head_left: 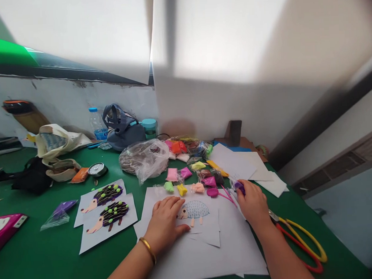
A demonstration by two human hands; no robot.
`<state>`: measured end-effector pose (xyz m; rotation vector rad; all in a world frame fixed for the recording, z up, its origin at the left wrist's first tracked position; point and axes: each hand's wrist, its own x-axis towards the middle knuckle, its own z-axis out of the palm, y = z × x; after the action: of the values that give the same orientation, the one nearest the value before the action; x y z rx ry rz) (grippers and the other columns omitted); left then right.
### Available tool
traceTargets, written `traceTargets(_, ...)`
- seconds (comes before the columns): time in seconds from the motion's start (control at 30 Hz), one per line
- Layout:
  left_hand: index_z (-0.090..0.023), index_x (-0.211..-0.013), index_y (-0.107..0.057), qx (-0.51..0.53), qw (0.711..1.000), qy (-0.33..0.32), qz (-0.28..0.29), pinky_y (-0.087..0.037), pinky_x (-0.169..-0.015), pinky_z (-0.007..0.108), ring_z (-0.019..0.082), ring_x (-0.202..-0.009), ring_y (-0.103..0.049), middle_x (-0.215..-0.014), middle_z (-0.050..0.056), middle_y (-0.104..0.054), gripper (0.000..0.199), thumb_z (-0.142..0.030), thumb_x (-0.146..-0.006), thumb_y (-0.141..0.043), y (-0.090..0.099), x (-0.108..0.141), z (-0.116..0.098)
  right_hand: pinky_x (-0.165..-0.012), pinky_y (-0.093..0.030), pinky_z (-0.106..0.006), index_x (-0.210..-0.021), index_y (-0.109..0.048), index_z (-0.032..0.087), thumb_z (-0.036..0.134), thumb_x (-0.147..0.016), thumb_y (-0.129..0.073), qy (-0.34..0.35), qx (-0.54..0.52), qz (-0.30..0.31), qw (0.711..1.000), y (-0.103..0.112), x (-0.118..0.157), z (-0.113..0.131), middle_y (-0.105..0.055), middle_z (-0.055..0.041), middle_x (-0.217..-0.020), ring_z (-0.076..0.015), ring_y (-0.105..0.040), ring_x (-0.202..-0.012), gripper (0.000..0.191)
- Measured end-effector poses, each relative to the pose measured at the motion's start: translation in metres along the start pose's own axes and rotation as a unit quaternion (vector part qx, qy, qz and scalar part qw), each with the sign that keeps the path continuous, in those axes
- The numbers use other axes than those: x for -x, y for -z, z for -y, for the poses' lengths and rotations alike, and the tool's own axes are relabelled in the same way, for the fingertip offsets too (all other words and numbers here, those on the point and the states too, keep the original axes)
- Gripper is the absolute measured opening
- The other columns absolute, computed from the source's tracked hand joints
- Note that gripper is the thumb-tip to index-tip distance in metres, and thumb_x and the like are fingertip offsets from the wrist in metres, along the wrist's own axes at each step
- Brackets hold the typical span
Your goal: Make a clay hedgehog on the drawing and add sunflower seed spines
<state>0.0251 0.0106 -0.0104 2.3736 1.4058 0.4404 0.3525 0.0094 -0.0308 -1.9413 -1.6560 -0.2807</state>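
Green-covered worktable (46, 260), filling the lower frame, backed by a scuffed white wall. Far edge, upper left of centre: cream canvas tote bag (55, 141), navy fabric bag (122, 128), clear plastic water bottle (96, 125) with a blue cap, and teal lidded cup (149, 128). Centre, far side: crinkled clear plastic bag (143, 160) with brown contents. Upper right of centre: loose white paper sheets (233, 164). Lower right: long scissors (301, 243) with red and yellow loop handles. Left of centre: two white cards (107, 221) bearing dark hedgehog pictures dotted with green.

Lower centre: white paper stack (240, 256) carrying a hedgehog drawing (193, 210) with a blue-grey patterned back. Beyond it lie small packets of coloured modelling clay (172, 174).

Left hand (165, 222), gold bangle (148, 250) at the wrist: open and flat on the paper, just beside the drawing, a steady way to stop the sheet sliding. Right hand (253, 202): fingers drawn narrowly around a small purple piece (239, 187), partly hidden, its exact kind unclear. Magenta clay lump (212, 192) lies near it.
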Motion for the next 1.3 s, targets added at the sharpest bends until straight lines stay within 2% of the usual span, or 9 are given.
traceTargets(0.1,-0.029,-0.13,-0.056,0.0,1.0,-0.005,-0.006,-0.032,-0.106,0.052,0.033,-0.129,-0.046,-0.138,0.007,-0.056,0.066,-0.04,-0.07,-0.081,0.001,0.0,-0.001,-0.094,-0.046,-0.042,-0.122,-0.054,0.016,0.028,-0.094,-0.04,0.045,-0.104,-0.009,0.994,0.006,0.004,0.02,-0.063,-0.0151,-0.116,-0.0276,-0.058,-0.109,0.034)
traceTargets(0.3,-0.026,-0.117,-0.064,0.015,0.997,-0.029,-0.066,-0.04,-0.101,0.051,0.033,-0.121,-0.052,-0.13,0.01,-0.059,0.04,-0.042,-0.082,-0.07,0.002,0.0,0.0,-0.088,-0.053,-0.037,-0.127,-0.054,0.021,0.032,-0.1,-0.037,0.105,-0.207,0.079,0.97,0.011,0.024,0.066,-0.067,-0.0109,-0.117,-0.0246,-0.065,-0.104,0.033)
traceTargets(0.43,-0.023,-0.117,-0.062,0.103,0.984,-0.057,-0.135,-0.045,-0.098,0.044,0.028,-0.112,-0.056,-0.117,0.011,-0.062,0.032,-0.042,-0.092,-0.056,0.002,0.004,-0.004,-0.09,-0.054,-0.037,-0.125,-0.055,0.021,0.027,-0.099,-0.04,0.175,-0.265,0.135,0.939,0.014,0.038,0.093,-0.068,-0.0098,-0.116,-0.0234,-0.065,-0.105,0.031)
traceTargets(0.5,-0.022,-0.118,-0.06,0.168,0.973,-0.067,-0.146,-0.048,-0.095,0.041,0.026,-0.108,-0.058,-0.112,0.01,-0.063,0.032,-0.042,-0.094,-0.051,0.0,0.007,-0.01,-0.093,-0.052,-0.039,-0.128,-0.053,0.021,0.022,-0.097,-0.041,0.212,-0.279,0.154,0.924,0.016,0.044,0.103,-0.067,-0.01,-0.119,-0.0232,-0.063,-0.108,0.033)
traceTargets(0.6,-0.023,-0.112,-0.06,0.259,0.955,-0.059,-0.13,-0.051,-0.085,0.035,0.022,-0.096,-0.061,-0.104,0.008,-0.065,0.026,-0.037,-0.097,-0.044,-0.003,0.011,-0.019,-0.096,-0.051,-0.043,-0.136,-0.046,0.02,0.017,-0.091,-0.047,0.241,-0.289,0.163,0.912,0.017,0.051,0.114,-0.063,-0.012,-0.124,-0.025,-0.06,-0.112,0.045)
traceTargets(0.77,-0.023,-0.102,-0.061,0.345,0.931,-0.017,-0.115,-0.051,-0.082,0.033,0.02,-0.091,-0.061,-0.097,0.005,-0.065,0.018,-0.032,-0.095,-0.047,-0.005,0.014,-0.029,-0.09,-0.053,-0.043,-0.137,-0.044,0.021,0.008,-0.083,-0.046,0.212,-0.291,0.144,0.922,0.011,0.053,0.115,-0.066,-0.0106,-0.115,-0.0245,-0.062,-0.103,0.055)
traceTargets(1.03,-0.022,-0.096,-0.06,0.361,0.93,-0.033,-0.065,-0.046,-0.076,0.031,0.017,-0.081,-0.055,-0.09,0.002,-0.06,0.017,-0.016,-0.081,-0.055,0.0,0.013,-0.033,-0.083,-0.048,-0.037,-0.113,-0.059,0.02,0.008,-0.084,-0.045,0.218,-0.252,0.136,0.933,0.007,0.053,0.112,-0.07,-0.0079,-0.101,-0.0234,-0.063,-0.091,0.035)
traceTargets(1.2,-0.019,-0.089,-0.056,0.433,0.901,0.026,0.0,-0.044,-0.07,0.029,0.016,-0.076,-0.051,-0.083,0.001,-0.056,0.014,-0.028,-0.081,-0.063,-0.006,0.008,-0.03,-0.076,-0.042,-0.035,-0.107,-0.06,0.019,0.009,-0.084,-0.05,0.232,-0.227,0.162,0.932,0.012,0.051,0.115,-0.068,-0.0068,-0.095,-0.0229,-0.059,-0.085,0.027)
traceTargets(1.3,-0.019,-0.083,-0.053,0.443,0.896,0.036,0.018,-0.042,-0.067,0.026,0.015,-0.075,-0.049,-0.081,-0.001,-0.055,0.016,-0.025,-0.077,-0.066,-0.012,0.007,-0.028,-0.076,-0.039,-0.034,-0.103,-0.06,0.02,0.014,-0.084,-0.056,0.25,-0.214,0.193,0.924,0.016,0.05,0.117,-0.067,-0.0056,-0.094,-0.0225,-0.057,-0.084,0.02)
